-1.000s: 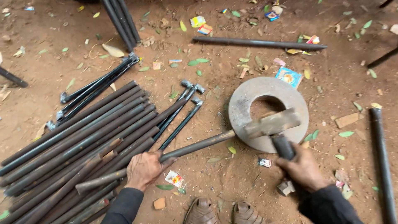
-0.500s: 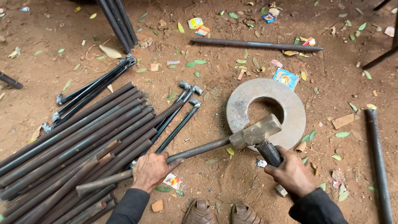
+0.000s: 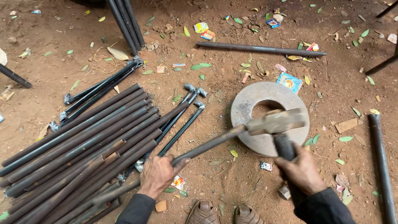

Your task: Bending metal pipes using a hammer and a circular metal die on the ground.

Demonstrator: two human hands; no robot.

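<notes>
Entry, one moment, head view.

Right hand (image 3: 302, 172): I had it wrapped tight round the dark handle of a hammer (image 3: 277, 121), whose blocky grey head sat over the near rim of the ring.

Left hand (image 3: 159, 174): closed over a long metal rod (image 3: 207, 145), pinning it low against the ground.

Rod: dull grey-brown, rusty, round, straight as far as I could see. It ran from under my left hand up and right, its far end lying on the ring just beside the hammer head.

Ring (image 3: 253, 103): a thick, flat stone-grey disc with a hole in the middle, lying on red dirt.

Handling note, my judgement: the rod end should lie flat on the ring, the left hand well back from the blow, the hammer face square.

Around: a heap of rods (image 3: 78, 141) at left, thinner bars with end fittings (image 3: 182, 120), leaves and wrappers, two sandals (image 3: 224, 213) at the bottom edge.
</notes>
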